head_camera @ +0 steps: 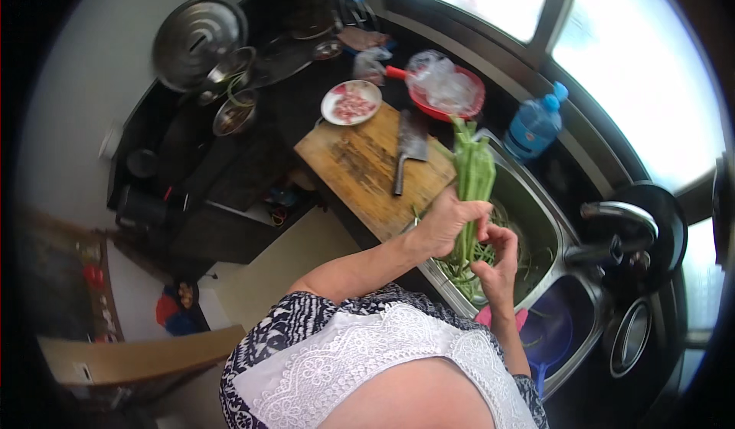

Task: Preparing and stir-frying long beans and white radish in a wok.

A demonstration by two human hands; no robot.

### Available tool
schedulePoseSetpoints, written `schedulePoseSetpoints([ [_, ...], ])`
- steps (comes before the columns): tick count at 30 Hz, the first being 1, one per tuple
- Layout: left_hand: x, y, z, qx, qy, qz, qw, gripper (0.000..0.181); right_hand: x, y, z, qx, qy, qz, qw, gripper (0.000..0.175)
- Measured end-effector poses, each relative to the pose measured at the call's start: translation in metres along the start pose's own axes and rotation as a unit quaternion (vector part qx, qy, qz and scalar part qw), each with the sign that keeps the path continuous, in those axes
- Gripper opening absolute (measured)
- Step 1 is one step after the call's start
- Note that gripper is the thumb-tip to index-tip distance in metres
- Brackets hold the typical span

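Observation:
A bundle of long green vegetable stalks (475, 164) is held over the near edge of a stainless steel sink (551, 222). My left hand (451, 222) is closed around the bundle's lower part. Close beside it, my right hand (498, 262) has thumb and forefinger bent toward the stalks' lower end; whether they pinch a strand cannot be made out. Loose green trimmings (462, 279) lie in the sink under my hands. Left of the sink, a worn wooden cutting board (367, 170) bears a cleaver (412, 142).
A plate of chopped meat (351, 102) touches the board's far corner. Beyond the sink are a red basket with plastic bags (448, 87) and a blue bottle (534, 124). The faucet (620, 216) juts at right. A purple strainer (545, 331) sits in the second basin.

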State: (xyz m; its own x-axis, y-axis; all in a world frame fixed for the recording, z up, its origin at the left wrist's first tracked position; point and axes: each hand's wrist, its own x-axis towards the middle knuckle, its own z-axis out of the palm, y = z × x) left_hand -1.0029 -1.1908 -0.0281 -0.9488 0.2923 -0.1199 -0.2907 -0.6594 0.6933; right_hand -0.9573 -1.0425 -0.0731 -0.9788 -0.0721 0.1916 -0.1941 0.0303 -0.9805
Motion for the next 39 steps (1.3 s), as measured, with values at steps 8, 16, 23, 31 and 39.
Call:
schedulePoseSetpoints([
  [8,-0.004,0.085,0.081,-0.039,-0.159,0.081,0.983,0.013,0.024,-0.040,-0.015,0.172,-0.339,0.073,0.922,0.074],
  [16,0.010,0.114,0.046,-0.052,-0.079,0.193,0.977,0.011,0.001,-0.024,-0.034,0.118,-0.330,0.177,0.920,0.032],
  [23,0.000,0.135,-0.008,-0.007,0.051,0.245,0.968,0.012,0.014,-0.068,-0.046,0.238,-0.442,0.199,0.842,0.062],
  [31,0.000,0.227,-0.106,0.003,0.213,0.255,0.943,0.012,0.038,-0.061,0.007,0.190,-0.515,0.244,0.799,0.061],
  [39,0.037,0.360,-0.282,0.047,0.272,0.187,0.943,0.013,0.118,-0.066,0.182,0.239,-0.461,0.313,0.795,0.046],
])
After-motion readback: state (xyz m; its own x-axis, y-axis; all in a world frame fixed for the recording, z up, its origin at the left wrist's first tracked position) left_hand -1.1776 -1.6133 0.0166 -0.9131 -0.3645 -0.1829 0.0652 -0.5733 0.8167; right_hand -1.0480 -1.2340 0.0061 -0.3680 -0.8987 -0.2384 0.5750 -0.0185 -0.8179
